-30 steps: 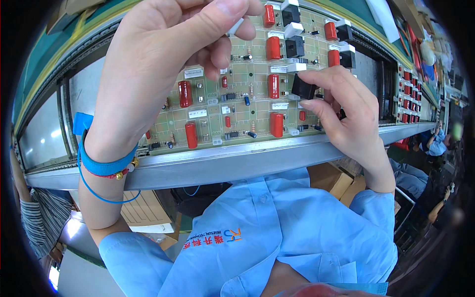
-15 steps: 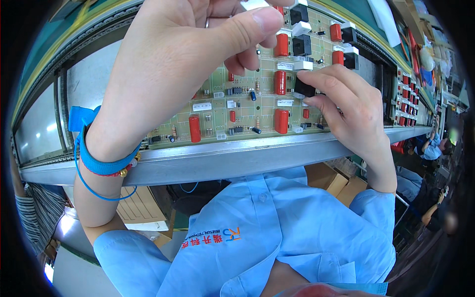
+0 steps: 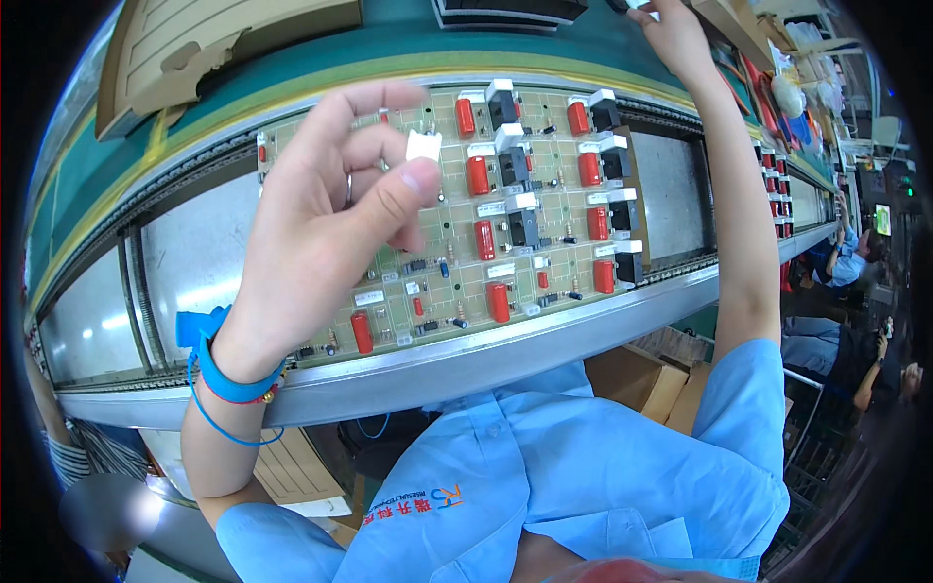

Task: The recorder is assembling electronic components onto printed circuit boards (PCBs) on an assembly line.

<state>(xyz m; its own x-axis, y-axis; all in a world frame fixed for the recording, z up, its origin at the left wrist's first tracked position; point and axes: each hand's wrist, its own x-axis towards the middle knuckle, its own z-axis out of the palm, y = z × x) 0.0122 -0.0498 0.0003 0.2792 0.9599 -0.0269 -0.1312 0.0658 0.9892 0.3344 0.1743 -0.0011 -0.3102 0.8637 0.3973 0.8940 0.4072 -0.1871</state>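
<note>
A pale green circuit board panel [image 3: 457, 216] lies across the conveyor, carrying red capacitors [image 3: 485, 240] and black blocks [image 3: 525, 231] with white pieces beside them. Above its left part is my left hand [image 3: 321, 209], thumb and fingers closed on a small white block-shaped component [image 3: 424, 146]. A blue wrist strap [image 3: 238, 382] circles that wrist. My right hand [image 3: 674, 41] reaches to the far right, beyond the panel. Its fingers are bent around a small black and white thing [image 3: 637, 6], partly cut off by the picture's upper edge.
A metal rail [image 3: 437, 361] runs along the near side of the conveyor. Past the conveyor, a cardboard box [image 3: 224, 49] and a dark tray [image 3: 510, 12] rest on a green surface. Another populated board [image 3: 775, 189] is further right. Co-workers [image 3: 846, 257] are at the right.
My right hand has left the black block on the panel and moved far to the right. That block now stands on the board. My left hand still holds the white component. The view has shifted.
</note>
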